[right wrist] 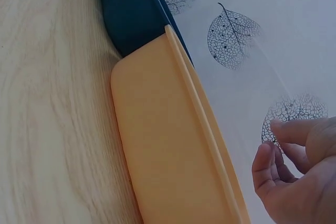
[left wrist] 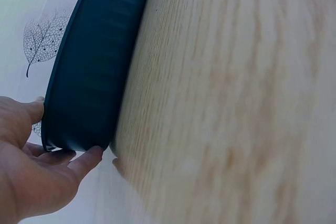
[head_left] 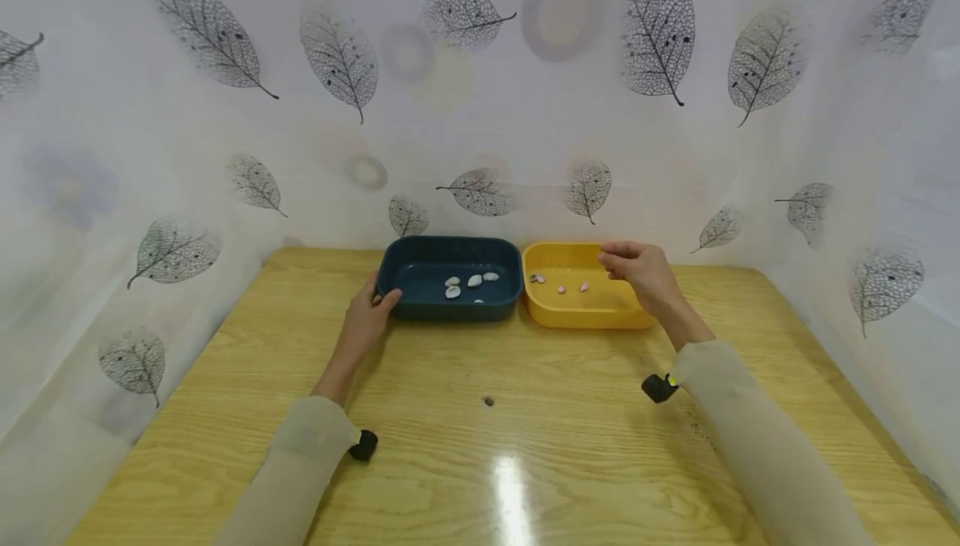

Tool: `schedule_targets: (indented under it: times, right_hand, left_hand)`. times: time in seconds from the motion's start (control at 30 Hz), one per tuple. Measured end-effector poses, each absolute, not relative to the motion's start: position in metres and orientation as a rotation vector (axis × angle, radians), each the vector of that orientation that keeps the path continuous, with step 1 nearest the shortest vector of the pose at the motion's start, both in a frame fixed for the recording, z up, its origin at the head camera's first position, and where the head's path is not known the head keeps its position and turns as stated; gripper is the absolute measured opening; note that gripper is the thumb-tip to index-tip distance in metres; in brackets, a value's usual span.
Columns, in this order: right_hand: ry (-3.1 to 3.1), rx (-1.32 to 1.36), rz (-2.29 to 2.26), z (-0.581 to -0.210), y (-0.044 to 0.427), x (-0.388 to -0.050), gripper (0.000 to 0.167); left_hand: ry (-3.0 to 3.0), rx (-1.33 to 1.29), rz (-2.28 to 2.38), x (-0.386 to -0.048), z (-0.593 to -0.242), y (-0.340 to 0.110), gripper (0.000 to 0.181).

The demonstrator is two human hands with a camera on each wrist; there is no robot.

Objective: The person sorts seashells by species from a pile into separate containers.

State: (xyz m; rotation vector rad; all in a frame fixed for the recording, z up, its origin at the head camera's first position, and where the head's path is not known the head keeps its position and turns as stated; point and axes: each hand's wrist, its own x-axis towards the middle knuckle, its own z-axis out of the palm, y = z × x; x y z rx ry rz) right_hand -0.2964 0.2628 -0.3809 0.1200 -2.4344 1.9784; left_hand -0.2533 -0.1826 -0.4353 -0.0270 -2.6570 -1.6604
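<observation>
My left hand [head_left: 366, 313] grips the left end of a dark blue plastic box [head_left: 450, 313], with the thumb at the rim. In the left wrist view its fingertips [left wrist: 94, 153] touch the box's end wall. Several pale seashells [head_left: 475, 281] lie inside the blue box. Over the right side of a yellow plastic box [head_left: 585, 318] hovers my right hand [head_left: 641, 273], its fingers bent. Thumb and fingertips stand slightly apart in the right wrist view, and nothing shows between them. Several small pinkish shells [head_left: 584, 287] lie in the yellow box.
Both boxes stand side by side at the far edge of a wooden table [head_left: 420, 396]. Behind them hangs a pale curtain [head_left: 480, 129] printed with dark leaves. A dark knot [head_left: 489, 402] marks the tabletop, and a black wrist camera [head_left: 660, 388] sits below the right sleeve.
</observation>
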Motion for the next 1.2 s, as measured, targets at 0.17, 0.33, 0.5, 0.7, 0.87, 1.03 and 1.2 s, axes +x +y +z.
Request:
schedule_targets:
  times: [0.17, 0.33, 0.5, 0.7, 0.87, 1.03, 1.2]
  right_hand:
    - [-2.489, 0.127, 1.894, -0.38, 0.259, -0.284, 0.036]
    - [-2.527, 0.221, 1.87, -0.379, 0.249, -0.265, 0.037]
    - [-2.493, 0.319, 1.915, -0.384, 0.234, -0.247, 0.033]
    - [-2.477, 0.413, 2.019, -0.394, 0.214, -0.226, 0.034]
    - [-2.539, 0.483, 2.035, -0.402, 0.201, -0.212, 0.03]
    - [-2.598, 0.499, 2.03, -0.408, 0.191, -0.206, 0.028]
    - [-2.632, 0.532, 2.051, -0.413, 0.183, -0.198, 0.032]
  left_hand:
    - [-2.657, -0.023, -1.665, -0.253, -0.435, -0.182, 0.075]
    - [-2.655, -0.028, -1.655, -0.254, -0.435, -0.182, 0.076]
    - [-2.657, -0.025, -1.664, -0.254, -0.434, -0.182, 0.076]
    - [-2.667, -0.026, -1.652, -0.253, -0.435, -0.182, 0.075]
    - [-2.666, -0.018, -1.654, -0.253, -0.435, -0.183, 0.075]
    - [-2.678, -0.017, -1.642, -0.254, -0.436, -0.183, 0.075]
    - [-2.693, -0.022, -1.623, -0.255, -0.437, -0.184, 0.075]
